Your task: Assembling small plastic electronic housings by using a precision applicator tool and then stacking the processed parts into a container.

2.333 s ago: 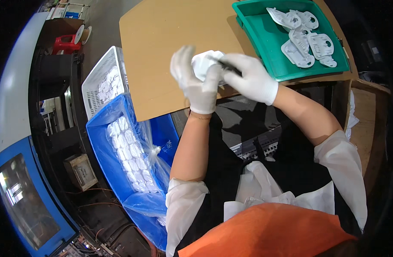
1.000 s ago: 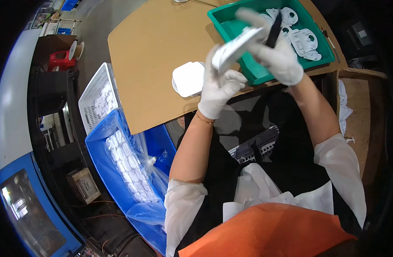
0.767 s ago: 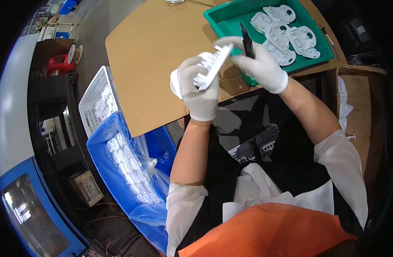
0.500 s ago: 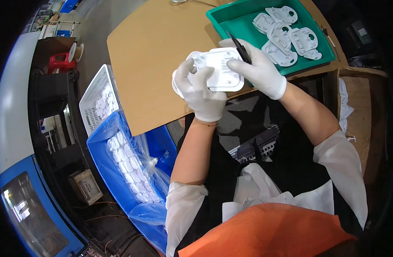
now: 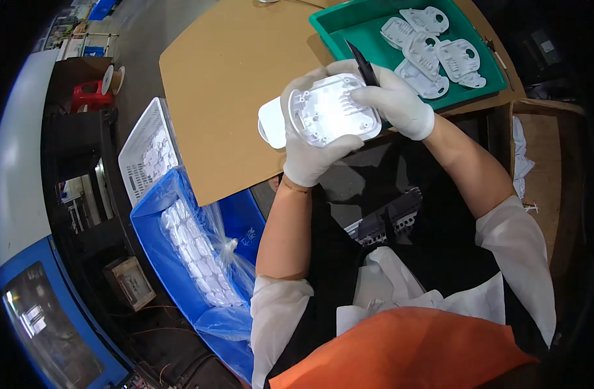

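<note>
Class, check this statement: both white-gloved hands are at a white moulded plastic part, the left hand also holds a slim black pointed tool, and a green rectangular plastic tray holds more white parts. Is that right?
One thing is wrong: the slim black pointed tool is in the right hand, not the left hand; the head view shows it. The rest stands.

"What colours are the left hand (image 5: pixel 308 159) and right hand (image 5: pixel 404 107)?"
"Both gloved in plain white."
"And the moulded part (image 5: pixel 339 115)?"
"White; the pointed tool (image 5: pixel 367 72) is black."
"Around them?"
"Brown cardboard (image 5: pixel 232 78), solid green tray (image 5: pixel 339 31), blue crate (image 5: pixel 242 207), white slot-patterned basket (image 5: pixel 133 174), orange cloth (image 5: pixel 400 350)."
</note>
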Action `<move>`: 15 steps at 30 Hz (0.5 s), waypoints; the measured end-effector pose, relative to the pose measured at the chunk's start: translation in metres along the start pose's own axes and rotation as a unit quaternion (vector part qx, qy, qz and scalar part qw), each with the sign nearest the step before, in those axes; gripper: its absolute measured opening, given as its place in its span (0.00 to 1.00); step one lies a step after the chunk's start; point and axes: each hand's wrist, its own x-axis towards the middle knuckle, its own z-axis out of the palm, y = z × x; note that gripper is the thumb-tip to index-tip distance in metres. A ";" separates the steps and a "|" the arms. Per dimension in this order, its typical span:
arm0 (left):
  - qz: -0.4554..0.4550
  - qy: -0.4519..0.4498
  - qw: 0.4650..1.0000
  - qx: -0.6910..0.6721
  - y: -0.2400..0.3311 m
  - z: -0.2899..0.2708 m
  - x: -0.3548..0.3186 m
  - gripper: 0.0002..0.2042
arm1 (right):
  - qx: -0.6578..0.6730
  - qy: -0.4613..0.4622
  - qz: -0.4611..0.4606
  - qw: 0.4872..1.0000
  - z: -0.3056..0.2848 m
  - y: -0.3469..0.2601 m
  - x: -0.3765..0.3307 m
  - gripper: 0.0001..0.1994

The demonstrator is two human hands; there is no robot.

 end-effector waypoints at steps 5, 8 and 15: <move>0.029 0.033 0.997 0.068 0.001 -0.003 0.001 0.49 | -0.074 0.067 -0.031 0.995 0.003 -0.002 0.000 0.23; 0.045 0.061 0.994 0.078 -0.003 -0.010 0.001 0.48 | -0.207 0.128 -0.113 0.963 -0.003 0.005 0.003 0.21; 0.032 0.089 0.995 0.039 0.004 -0.008 0.002 0.44 | -0.484 0.081 -0.240 0.838 0.006 -0.014 -0.013 0.15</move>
